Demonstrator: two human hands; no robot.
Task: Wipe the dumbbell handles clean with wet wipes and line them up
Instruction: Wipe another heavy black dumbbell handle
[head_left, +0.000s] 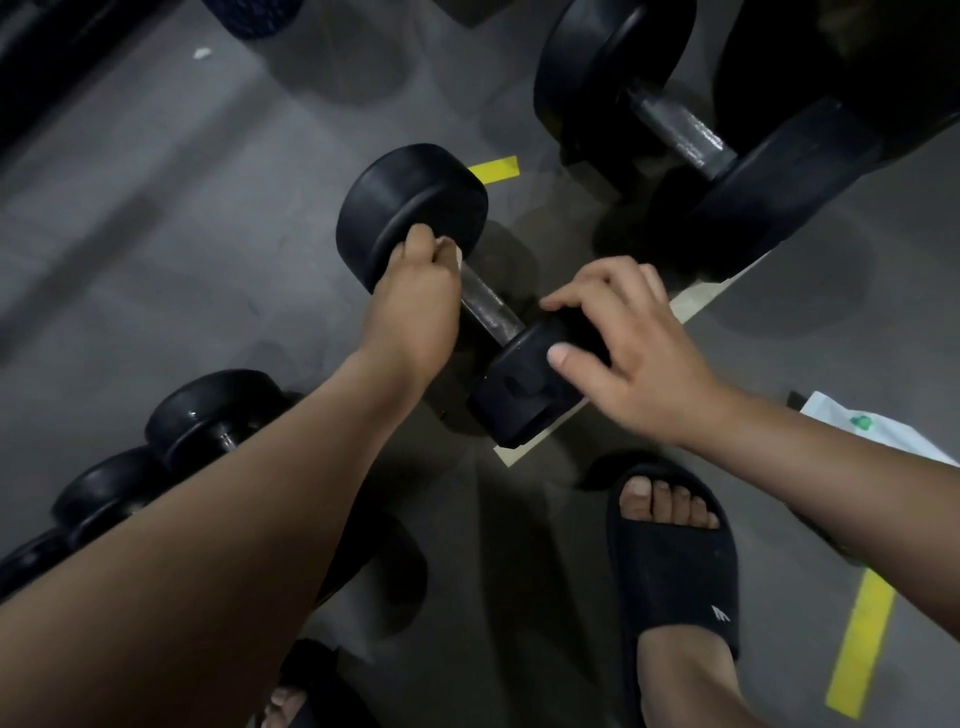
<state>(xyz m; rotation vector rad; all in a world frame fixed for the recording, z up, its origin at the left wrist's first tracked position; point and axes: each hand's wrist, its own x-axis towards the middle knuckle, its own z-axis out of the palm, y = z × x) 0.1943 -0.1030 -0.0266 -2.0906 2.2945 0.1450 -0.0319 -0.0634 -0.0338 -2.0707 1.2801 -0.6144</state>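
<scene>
A grey concrete floor (182, 218) is filling the view and carrying everything here. At the upper right the biggest dumbbell (675, 132) is lying with its worn metal bar slanting between two thick black heads. The middle dumbbell (415, 202) is sitting in the centre of the floor, angled from upper left to lower right. Its near head (524, 395) is resting over a pale strip (696, 304) that is running diagonally under it. At the lower left a row of smaller dumbbells (208, 415) is lying side by side, partly hidden behind the left forearm.

Both hands are working on the middle dumbbell. The left hand (415, 301) is curling round the far end of its metal handle (491, 306), right against the far head. The right hand (644, 358) is gripping the near head, with the fingers arching over the top and the thumb pressing on its side.

A black slide sandal (675, 571) is standing on the floor just below the near head. A white packet with a green mark (872, 436) is lying at the right edge, partly behind the right forearm. A yellow tape strip (862, 644) is showing at the lower right, and a shorter yellow mark (496, 169) is showing beside the far head. A small white wet wipe (451, 248) is peeking out from the left hand's fingers, pressed against the handle.
</scene>
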